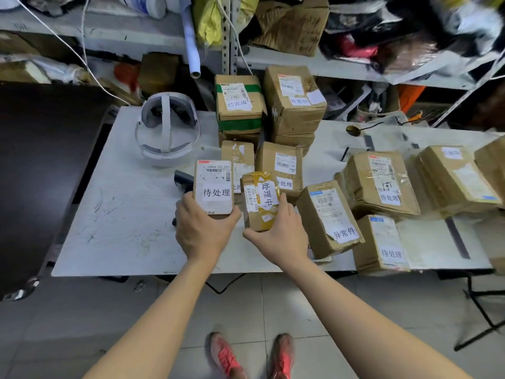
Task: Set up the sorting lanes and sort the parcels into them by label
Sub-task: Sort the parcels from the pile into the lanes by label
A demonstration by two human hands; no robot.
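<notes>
Brown yellow-taped parcel (261, 206) being gripped by right hand (282, 232), pale flat cardboard box (214, 187) by left hand (203, 228), possibly lifted; keep labels (216, 192) upward.

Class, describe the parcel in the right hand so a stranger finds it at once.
Look at the white table, near its front. The right hand grips a small brown parcel. Only this one has yellow tape and a sideways label reading 处理中.
</notes>
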